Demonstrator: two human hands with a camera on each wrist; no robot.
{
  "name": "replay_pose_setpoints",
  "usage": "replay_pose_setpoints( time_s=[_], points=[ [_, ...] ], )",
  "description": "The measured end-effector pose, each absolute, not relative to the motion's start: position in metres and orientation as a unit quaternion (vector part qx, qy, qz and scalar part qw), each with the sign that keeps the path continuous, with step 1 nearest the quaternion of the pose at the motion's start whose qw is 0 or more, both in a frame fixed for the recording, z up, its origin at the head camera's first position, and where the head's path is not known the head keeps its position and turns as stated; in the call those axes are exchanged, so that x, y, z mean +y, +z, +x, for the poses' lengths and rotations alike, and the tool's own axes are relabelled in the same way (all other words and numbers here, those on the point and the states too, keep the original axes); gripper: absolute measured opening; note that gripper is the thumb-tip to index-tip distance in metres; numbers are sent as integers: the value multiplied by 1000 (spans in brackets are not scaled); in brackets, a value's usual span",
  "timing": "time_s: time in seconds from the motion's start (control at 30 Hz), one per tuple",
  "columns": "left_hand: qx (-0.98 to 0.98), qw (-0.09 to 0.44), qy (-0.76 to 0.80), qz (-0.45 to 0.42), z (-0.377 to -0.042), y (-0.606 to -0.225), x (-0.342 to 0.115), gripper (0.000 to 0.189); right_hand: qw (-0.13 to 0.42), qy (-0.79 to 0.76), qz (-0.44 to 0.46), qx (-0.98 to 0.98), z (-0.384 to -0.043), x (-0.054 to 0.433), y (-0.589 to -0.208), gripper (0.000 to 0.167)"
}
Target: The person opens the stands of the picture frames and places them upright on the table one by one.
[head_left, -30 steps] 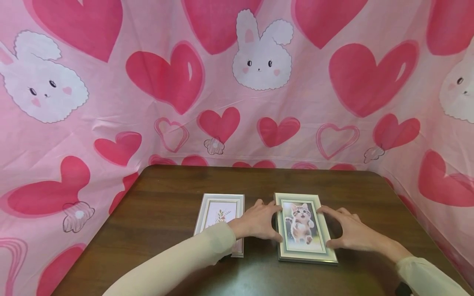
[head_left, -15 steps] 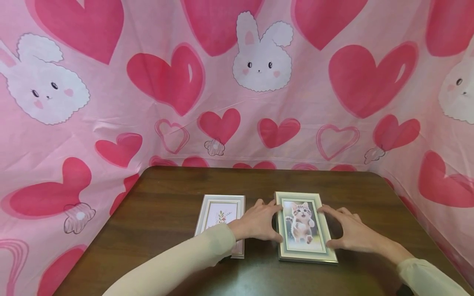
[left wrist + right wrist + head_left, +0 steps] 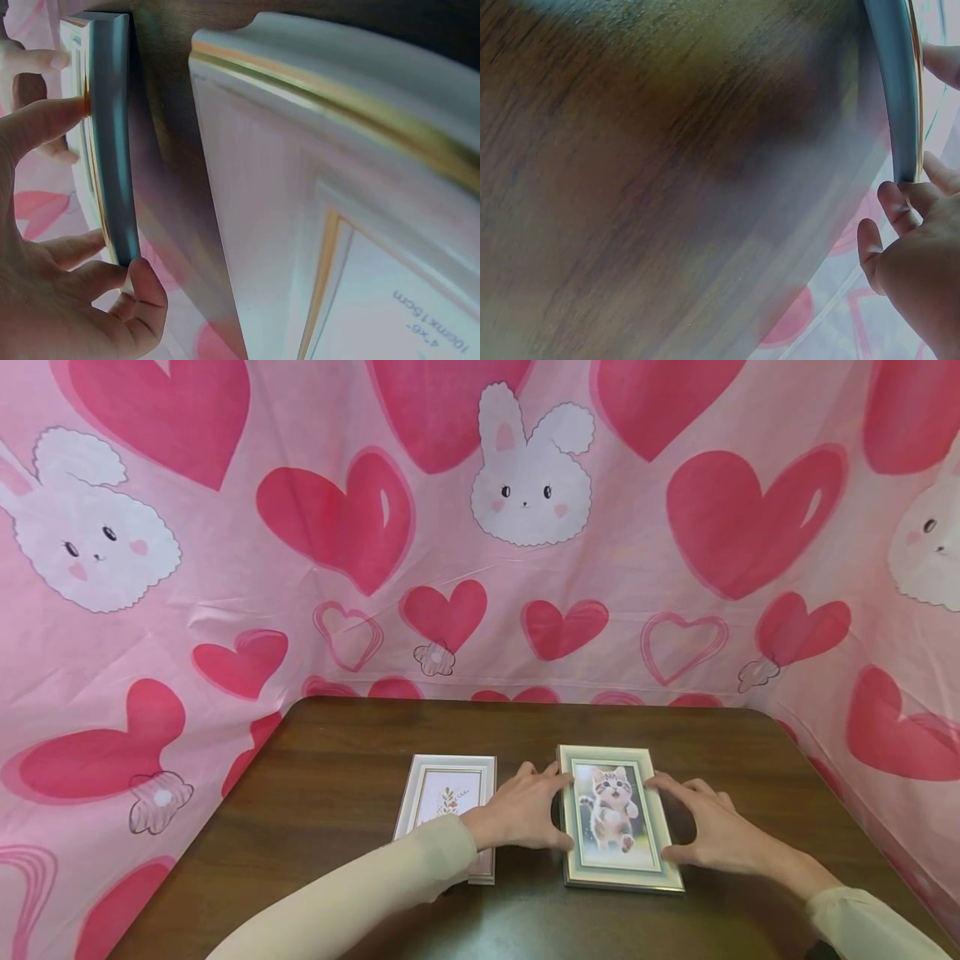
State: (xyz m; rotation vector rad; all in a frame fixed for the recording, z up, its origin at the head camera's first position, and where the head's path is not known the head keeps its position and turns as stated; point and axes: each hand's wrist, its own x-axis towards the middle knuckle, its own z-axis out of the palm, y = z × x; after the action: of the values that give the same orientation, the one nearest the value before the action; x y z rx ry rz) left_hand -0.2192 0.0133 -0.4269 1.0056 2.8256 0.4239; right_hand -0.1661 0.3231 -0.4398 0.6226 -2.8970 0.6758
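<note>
Pink cloth [image 3: 622, 552]: printed with red hearts and white rabbit heads, stretches from left to right behind the tabletop.
Tabletop [image 3: 337, 777]: dark brown wood grain, beneath both frames.
Left sleeve [image 3: 352, 893]: cream, reaching in from the lower edge and crossing in front of the floral frame.
Floral frame [image 3: 448, 783]: white with gold lines, lying face up left of the kitten frame and apart from it, partly hidden by the left arm.
Left hand [image 3: 525, 810]: grasping the kitten frame's left side, thumb nearer the person, fingers farther off.
Kitten frame [image 3: 618, 818]: pale, face up between the two hands, right of the tabletop's middle; whether its far end touches the wood I cannot tell.
Right hand [image 3: 712, 831]: grasping the kitten frame's right side, thumb likewise nearer the person.
Right sleeve [image 3: 870, 914]: cream, at the lower right.
</note>
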Motion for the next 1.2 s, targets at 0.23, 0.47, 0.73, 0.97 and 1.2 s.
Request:
replay_pose_setpoints(
  time_s=[0.23,0.47,0.73,0.97,1.2],
  points=[
    [931,50,140,333,-218,-427,13,94,68,223,207,-950,-166,323,-441,93],
    [931,43,141,333,-217,-425,13,94,69,223,201,-951,-165,322,-440,93],
    [930,32,148,336,-216,-425,13,94,86,217,205,-951,-163,321,-440,94],
    [931,26,149,332,-215,-425,14,94,104,212,212,-948,-162,322,-442,96],
    [931,9,143,336,-214,-426,14,94,106,209,209,-949,-160,322,-441,96]
  ],
)
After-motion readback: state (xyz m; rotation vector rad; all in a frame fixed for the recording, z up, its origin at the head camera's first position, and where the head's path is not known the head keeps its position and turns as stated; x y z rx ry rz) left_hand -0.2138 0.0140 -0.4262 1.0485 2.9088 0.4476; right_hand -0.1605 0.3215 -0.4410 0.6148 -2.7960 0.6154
